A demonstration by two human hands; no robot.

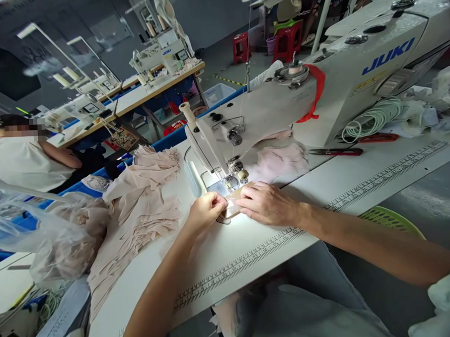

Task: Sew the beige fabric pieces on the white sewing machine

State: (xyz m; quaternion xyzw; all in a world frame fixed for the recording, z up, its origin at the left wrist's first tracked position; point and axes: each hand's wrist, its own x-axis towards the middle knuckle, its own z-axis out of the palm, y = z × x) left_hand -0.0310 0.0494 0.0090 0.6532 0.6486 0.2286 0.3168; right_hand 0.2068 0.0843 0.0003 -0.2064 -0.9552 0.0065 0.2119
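Note:
Under the lamp of the sewing machine (241,113), a small strip of pinkish-beige fabric (232,208) lies in front of the needle and presser foot (231,183). My left hand (207,209) pinches the fabric's left edge between thumb and forefinger. From the other side my right hand (266,204) lies over the fabric, fingers bent and tips pressing on it close to the presser foot. The part beneath my right palm is hidden. Behind the needle, more pale pink fabric (280,161) rests under the machine arm.
Layered beige fabric pieces (137,207) spread over the table's left, beside a stuffed plastic bag (64,240). Thread snips (336,152) and a coil of pale cord (374,117) lie at the right. A printed ruler (244,262) runs along the front edge. A person (30,152) sits at far left.

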